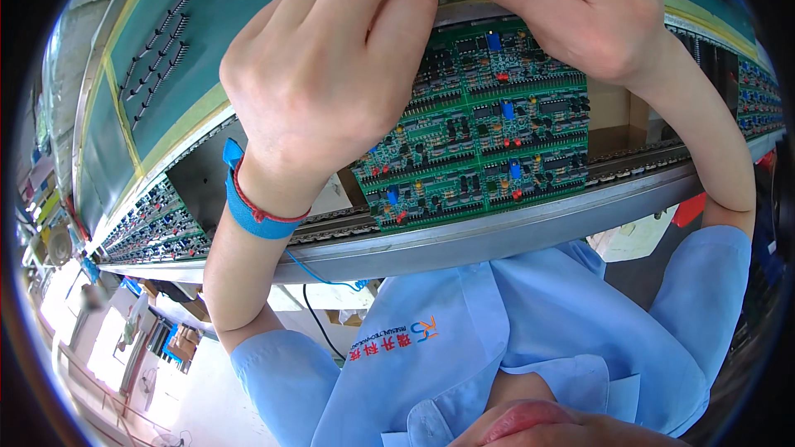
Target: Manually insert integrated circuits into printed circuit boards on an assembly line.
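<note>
On the conveyor rail (497, 236), both hands' fingers (397, 0) pinch the circuit board's (480, 141) far edge.

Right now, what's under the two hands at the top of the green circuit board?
The left hand and right hand cover the top edge of the green circuit board. Below them, rows of components show. What the fingertips pinch is hidden.

A long metal conveyor rail (513, 228) fronts a green bench top (248, 25); bright daylight washes the pale floor (207, 389).
</note>
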Tool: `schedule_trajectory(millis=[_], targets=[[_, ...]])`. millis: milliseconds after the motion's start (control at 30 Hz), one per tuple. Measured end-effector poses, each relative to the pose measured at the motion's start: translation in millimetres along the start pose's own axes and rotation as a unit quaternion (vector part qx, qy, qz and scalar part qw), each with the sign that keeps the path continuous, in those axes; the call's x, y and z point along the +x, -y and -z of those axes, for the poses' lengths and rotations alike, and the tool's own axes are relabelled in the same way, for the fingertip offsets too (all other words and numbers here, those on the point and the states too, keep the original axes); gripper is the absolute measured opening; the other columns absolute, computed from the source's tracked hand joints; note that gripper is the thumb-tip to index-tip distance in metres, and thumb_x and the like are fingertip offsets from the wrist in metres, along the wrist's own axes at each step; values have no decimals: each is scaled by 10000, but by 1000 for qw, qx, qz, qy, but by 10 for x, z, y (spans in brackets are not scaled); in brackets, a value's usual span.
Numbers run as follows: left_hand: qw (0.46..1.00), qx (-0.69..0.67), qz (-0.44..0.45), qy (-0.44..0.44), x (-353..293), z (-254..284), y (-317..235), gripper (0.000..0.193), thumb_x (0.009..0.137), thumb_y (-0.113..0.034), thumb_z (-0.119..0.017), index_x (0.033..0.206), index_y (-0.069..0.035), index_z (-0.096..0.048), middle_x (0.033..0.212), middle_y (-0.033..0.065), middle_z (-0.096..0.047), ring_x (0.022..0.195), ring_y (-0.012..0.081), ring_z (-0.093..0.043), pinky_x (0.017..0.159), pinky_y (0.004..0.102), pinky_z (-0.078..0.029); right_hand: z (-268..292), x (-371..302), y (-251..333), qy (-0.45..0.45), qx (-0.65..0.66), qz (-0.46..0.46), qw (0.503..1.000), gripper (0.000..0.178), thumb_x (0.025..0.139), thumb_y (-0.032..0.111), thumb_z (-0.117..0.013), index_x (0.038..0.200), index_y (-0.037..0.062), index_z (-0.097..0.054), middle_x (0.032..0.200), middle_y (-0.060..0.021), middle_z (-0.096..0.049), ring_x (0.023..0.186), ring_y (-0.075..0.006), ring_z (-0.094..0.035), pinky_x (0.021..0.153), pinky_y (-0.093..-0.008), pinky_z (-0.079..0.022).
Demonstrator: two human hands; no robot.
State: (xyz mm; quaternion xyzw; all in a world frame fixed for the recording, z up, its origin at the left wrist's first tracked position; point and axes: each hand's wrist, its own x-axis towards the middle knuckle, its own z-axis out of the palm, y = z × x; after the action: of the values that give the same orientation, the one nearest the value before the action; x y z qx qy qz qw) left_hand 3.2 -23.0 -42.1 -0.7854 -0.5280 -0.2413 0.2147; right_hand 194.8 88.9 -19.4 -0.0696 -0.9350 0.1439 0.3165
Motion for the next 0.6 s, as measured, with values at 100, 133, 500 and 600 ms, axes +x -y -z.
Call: schedule_trajectory(millis=[100,133,500,600], targets=[[999,-33,-1,0,62,15,-13,283,706,20,-765,950,-119,-800,870,-9,-694,670,160,-665,567,272,-520,-265,-56,-305,-135,-48,123,982,148,711,35,-784,838,-17,-727,861,-82,-675,595,-169,-623,423,-290,-451],[999,-35,1,0,44,7,-13,283,706,20,-765,950,-119,-800,870,-9,-694,670,160,-665,567,272,-520,-383,-66,-404,-250,-91,239,934,156,704,44,-779,839,-15,-728,866,-80,-677,601,-169,-626,424,-286,-453],[994,-42,70,67,54,278,-97,246,804,42,-772,1029,-53,-789,874,39,-720,694,150,-679,599,263,-535,10,55,-58,15,3,-4,1000,131,729,68,-750,842,16,-707,828,-72,-635,664,-202,-645,478,-307,-488],[984,-81,124,99,88,519,-115,244,826,45,-770,1062,-17,-766,841,60,-705,675,148,-657,591,267,-520,-38,94,-43,20,-10,-5,1000,115,760,56,-749,855,16,-700,820,-80,-625,695,-217,-645,529,-302,-498]])
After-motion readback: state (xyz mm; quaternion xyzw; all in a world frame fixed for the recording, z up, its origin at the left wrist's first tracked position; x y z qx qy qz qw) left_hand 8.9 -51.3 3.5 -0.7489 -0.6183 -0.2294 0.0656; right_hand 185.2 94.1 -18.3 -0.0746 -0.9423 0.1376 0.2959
